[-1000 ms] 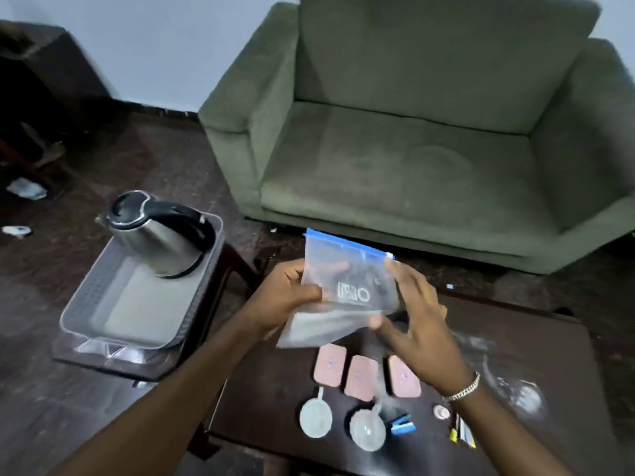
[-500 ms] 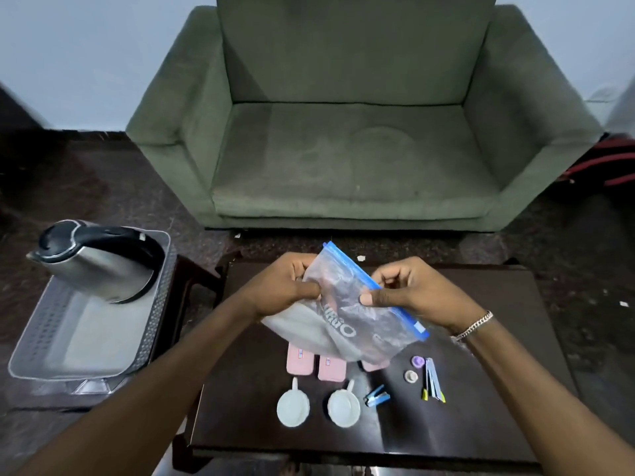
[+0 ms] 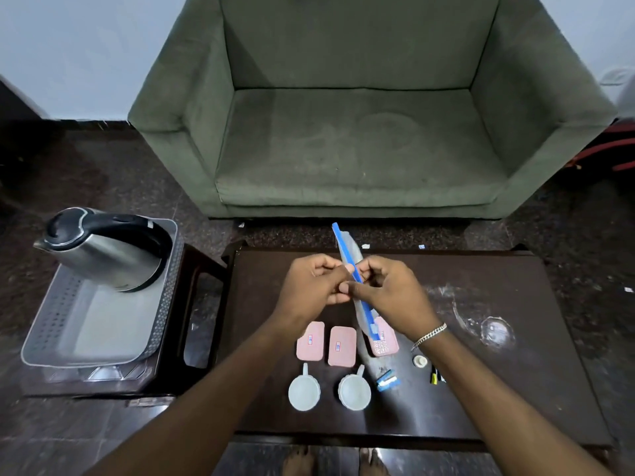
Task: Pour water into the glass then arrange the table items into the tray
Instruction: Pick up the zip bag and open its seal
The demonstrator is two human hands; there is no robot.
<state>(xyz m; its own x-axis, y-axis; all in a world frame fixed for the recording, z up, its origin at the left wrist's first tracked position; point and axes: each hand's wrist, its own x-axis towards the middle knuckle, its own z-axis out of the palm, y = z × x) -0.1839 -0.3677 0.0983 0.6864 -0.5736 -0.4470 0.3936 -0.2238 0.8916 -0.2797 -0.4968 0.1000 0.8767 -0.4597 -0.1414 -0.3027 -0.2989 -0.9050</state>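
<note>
- Both of my hands meet above the dark table, the left hand and right hand each closed in a pinch on the blue zip strip of a clear zip bag, which I see nearly edge-on.
- The bag hangs down from the pinch toward three pink cases directly beneath; two white round lids lie nearer to me than the grip, and a small blue piece is below my right wrist.
- The tray sits well off to the left of the grip on a side stool, with the kettle standing inside it.
- Judgement: to work the mouth of the bag well, I should keep the thumbs on opposite sides of the strip and pull evenly, holding it over the table so nothing drops to the floor.
- Hard to make out: whether the bag's seal is open or closed, what it holds, and whether the faint round shape to the right of the grip is the glass.
</note>
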